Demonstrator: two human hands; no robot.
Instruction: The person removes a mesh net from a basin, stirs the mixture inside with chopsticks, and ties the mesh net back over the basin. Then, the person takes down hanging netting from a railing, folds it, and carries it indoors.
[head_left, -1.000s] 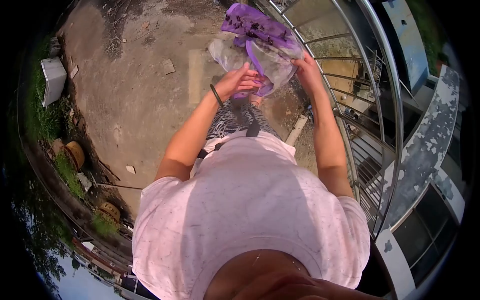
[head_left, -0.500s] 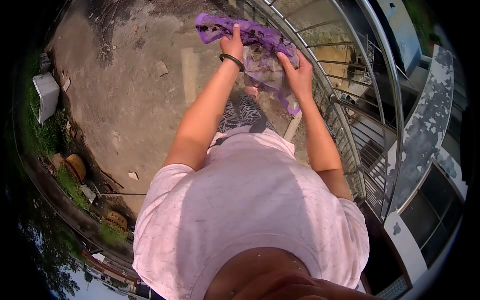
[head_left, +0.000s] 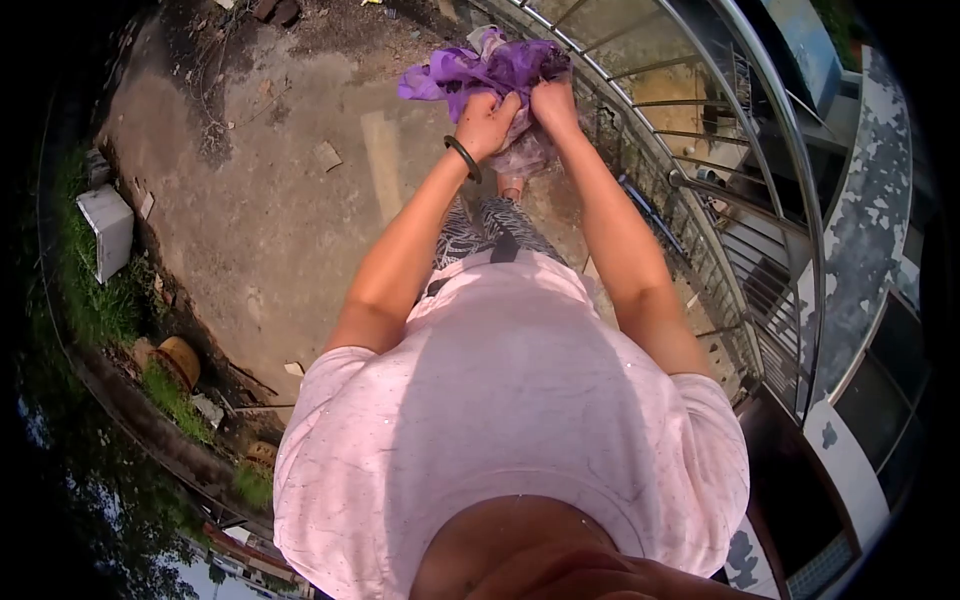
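Note:
A thin, partly see-through purple cloth (head_left: 505,68) with dark patches hangs bunched in front of me, over the concrete. It could be fabric or film; I cannot tell which. My left hand (head_left: 486,126), with a dark bangle (head_left: 463,157) at the wrist, is closed on its lower left part, thumb on top. Close beside it, my right hand (head_left: 553,103) grips the bunched right side in a fist. A paler, clear-looking fold (head_left: 526,155) droops below and between the hands. My right fingertips are hidden in the folds.
A curved metal railing (head_left: 775,110) runs along my right, with a building ledge (head_left: 850,220) of peeling paint beyond it. On the concrete ground (head_left: 270,220) lie small flat scraps. At left stand a white box (head_left: 107,232) and a brownish pot (head_left: 177,362) among grass.
The purple cloth went from spread out between my hands to gathered up. My right hand moved left and up, turned into a fist, and now sits close to my left hand, which came slightly lower.

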